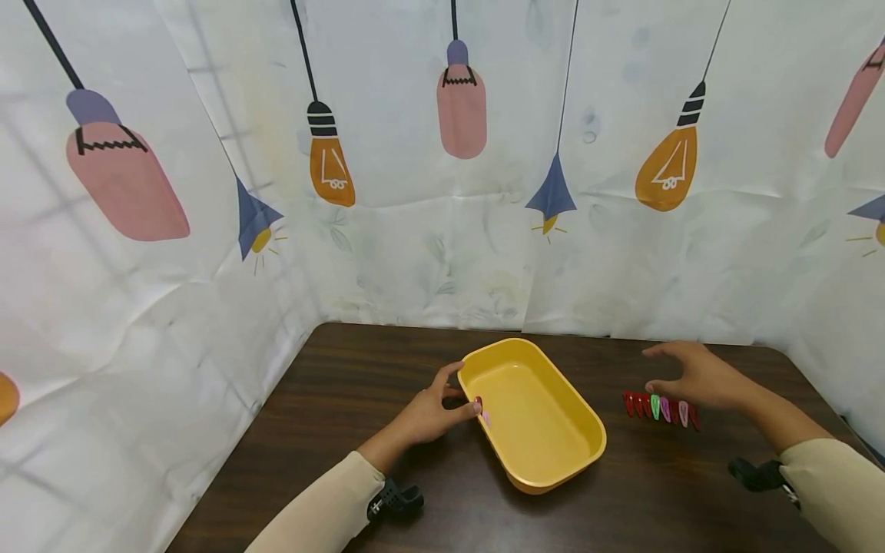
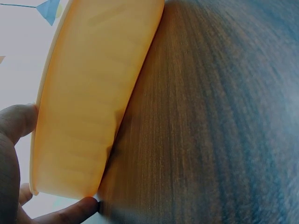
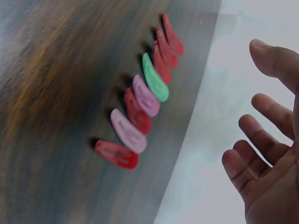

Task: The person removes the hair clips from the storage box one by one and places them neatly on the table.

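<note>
A yellow tray (image 1: 546, 415) lies at an angle on the table. My left hand (image 1: 430, 411) holds its left side, thumb at the rim and other fingers round the outside; the left wrist view shows the tray's outer wall (image 2: 88, 93) between them. Inside, close to the thumb, are a red hair clip (image 1: 478, 401) and a pink hair clip (image 1: 486, 418). Over on the right, several snap hair clips in red, pink, purple and green (image 1: 654, 406) form a row. Above and beside that row hovers my right hand (image 1: 701, 376), fingers spread and holding nothing.
The dark wood-grain table (image 1: 332, 399) carries everything. White curtains printed with hanging lamps (image 1: 415, 253) rise behind its far edge and along the left side. Each wrist wears a black strap-on device (image 1: 397, 498).
</note>
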`<state>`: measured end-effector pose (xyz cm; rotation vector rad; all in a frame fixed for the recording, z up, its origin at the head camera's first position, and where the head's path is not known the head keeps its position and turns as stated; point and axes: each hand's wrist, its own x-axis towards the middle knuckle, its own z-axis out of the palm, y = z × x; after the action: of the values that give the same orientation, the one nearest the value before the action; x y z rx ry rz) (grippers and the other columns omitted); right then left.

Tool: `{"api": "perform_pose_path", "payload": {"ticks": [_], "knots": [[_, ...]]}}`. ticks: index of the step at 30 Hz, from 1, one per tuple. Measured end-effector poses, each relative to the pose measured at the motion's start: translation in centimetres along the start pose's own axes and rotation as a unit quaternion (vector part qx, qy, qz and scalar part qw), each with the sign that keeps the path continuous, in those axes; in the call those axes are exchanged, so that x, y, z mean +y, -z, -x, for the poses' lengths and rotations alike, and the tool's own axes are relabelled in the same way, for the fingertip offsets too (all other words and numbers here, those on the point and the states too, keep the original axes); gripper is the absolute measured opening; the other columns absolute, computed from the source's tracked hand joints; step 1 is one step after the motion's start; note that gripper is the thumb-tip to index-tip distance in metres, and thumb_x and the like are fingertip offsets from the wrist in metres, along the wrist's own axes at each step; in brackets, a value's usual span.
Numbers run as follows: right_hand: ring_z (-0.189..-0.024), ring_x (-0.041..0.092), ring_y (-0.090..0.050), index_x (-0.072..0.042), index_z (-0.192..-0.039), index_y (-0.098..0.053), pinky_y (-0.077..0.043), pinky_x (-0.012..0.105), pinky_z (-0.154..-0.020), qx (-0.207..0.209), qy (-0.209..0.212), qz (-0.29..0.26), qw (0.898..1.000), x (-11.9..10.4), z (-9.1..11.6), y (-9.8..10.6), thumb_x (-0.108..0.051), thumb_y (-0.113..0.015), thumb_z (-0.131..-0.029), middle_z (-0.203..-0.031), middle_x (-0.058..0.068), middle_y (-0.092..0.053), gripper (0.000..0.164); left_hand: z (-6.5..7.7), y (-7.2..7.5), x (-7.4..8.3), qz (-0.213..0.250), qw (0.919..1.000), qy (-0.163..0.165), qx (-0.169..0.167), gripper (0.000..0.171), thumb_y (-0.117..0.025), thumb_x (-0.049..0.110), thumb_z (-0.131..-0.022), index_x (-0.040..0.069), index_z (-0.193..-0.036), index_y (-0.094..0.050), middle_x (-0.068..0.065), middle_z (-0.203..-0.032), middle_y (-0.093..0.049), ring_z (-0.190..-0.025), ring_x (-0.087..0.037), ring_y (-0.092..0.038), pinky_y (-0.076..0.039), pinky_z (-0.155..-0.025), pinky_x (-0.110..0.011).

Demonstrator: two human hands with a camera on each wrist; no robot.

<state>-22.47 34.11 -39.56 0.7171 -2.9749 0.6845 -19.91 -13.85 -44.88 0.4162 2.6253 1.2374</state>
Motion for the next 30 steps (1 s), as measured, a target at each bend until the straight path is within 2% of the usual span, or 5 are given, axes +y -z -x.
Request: {"api": "perform_pose_path", "payload": {"ticks": [8,14,30], "knots": [[-0.132,0.054,-0.041,-0.004,-0.14,-0.058,-0.038,0.073,-0.098,-0.017,-0.025,-0.013,0.999,-1.7,-1.1,0.5,-0.047,-0.078,-0.091,-0.143,0.026,-0.052,0.068,0.0,0.0,0.0,-0.002,1.0,-0.001,-0.001,0.088,-0.069,0.059,-0.092,0.031,-0.162,-0.022,-0.01,-0.136,-0.065,-0.127,-0.04,-0.057,-0.043,-0.102,-0.062],[-0.131,0.05,-0.046,-0.001,-0.137,-0.06,-0.039,0.07,-0.1,-0.008,-0.002,-0.023,1.0,-2.8,-2.5,0.9,-0.039,-0.08,-0.091,-0.138,0.022,-0.058,0.062,0.0,0.0,0.0,-0.002,1.0,-0.004,-0.001,0.088,-0.068,0.059,-0.093,0.03,-0.162,-0.022,-0.011,-0.136,-0.064,-0.125,-0.04,-0.059,-0.044,-0.101,-0.061],[-0.131,0.046,-0.047,-0.004,-0.138,-0.06,-0.042,0.067,-0.101,-0.017,0.024,-0.033,0.999,-5.4,-5.9,0.8,-0.049,-0.076,-0.092,-0.142,0.021,-0.054,0.066,0.1,0.0,0.2,-0.004,1.0,0.0,-0.001,0.088,-0.068,0.059,-0.093,0.031,-0.162,-0.022,-0.011,-0.137,-0.063,-0.123,-0.04,-0.06,-0.045,-0.1,-0.061]]}}
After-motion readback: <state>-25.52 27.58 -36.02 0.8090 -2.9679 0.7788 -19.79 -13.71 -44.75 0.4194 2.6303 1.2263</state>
